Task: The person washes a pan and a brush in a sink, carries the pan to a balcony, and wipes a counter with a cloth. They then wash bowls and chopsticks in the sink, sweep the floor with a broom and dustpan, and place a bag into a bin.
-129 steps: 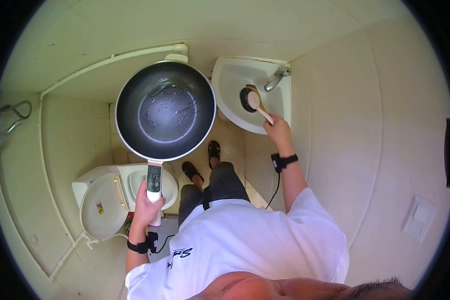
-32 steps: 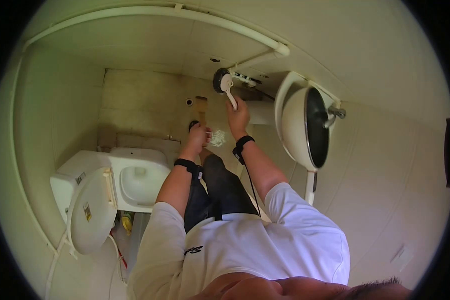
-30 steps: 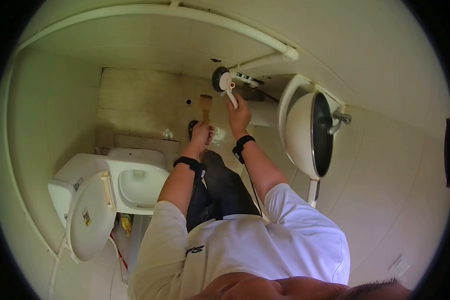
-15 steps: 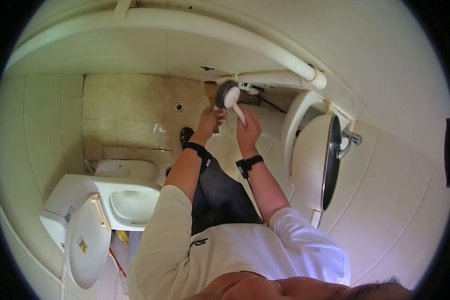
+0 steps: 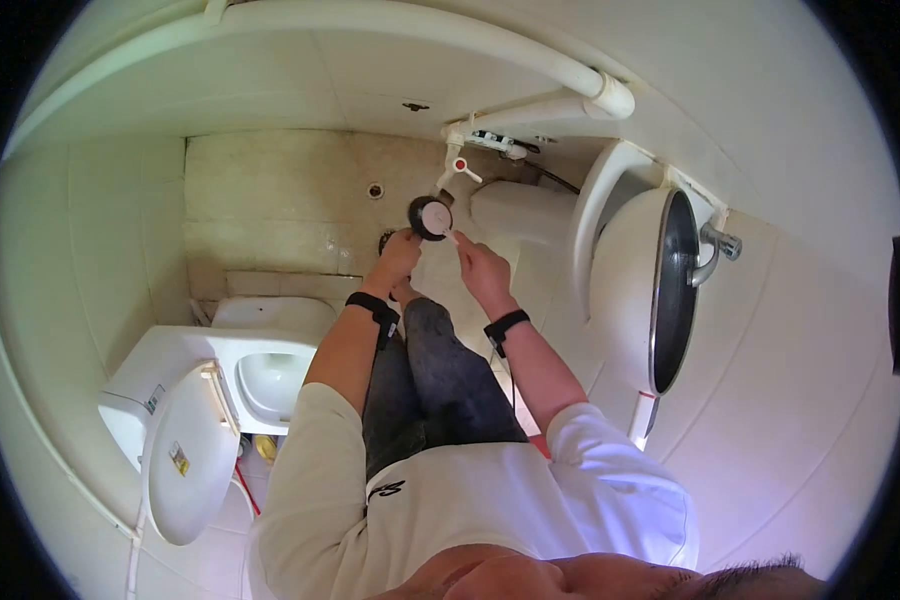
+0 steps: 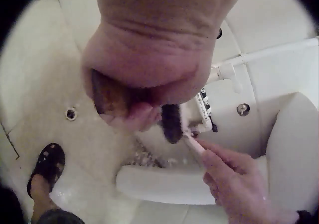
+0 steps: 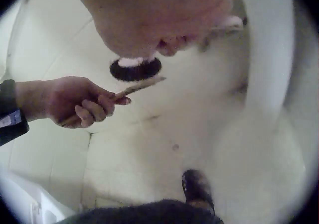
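Head view: a corner sink (image 5: 610, 190) hangs at about 2 o'clock from the person's hands, and a dark wok (image 5: 670, 290) stands on edge inside it, its handle pointing down toward 5 o'clock and a tap (image 5: 715, 250) reaching over its rim. At 8 o'clock a toilet (image 5: 260, 370) stands with its lid raised and the bowl open.

Both hands meet in front of the knees, close together. The left hand (image 5: 400, 252) has its fingers curled round a wooden spatula (image 7: 137, 88); in the right wrist view the flat wooden end sticks out past the thumb toward 2 o'clock, reaching the bristles. The right hand (image 5: 478, 268) pinches the pale handle of a round dish brush (image 5: 430, 217), whose dark bristle head sits just at 12 o'clock of the two hands. In the left wrist view the brush head (image 6: 172, 123) lies against the left fingers. A sandalled foot (image 6: 46, 165) stands on the wet tiled floor (image 5: 270, 210) below.
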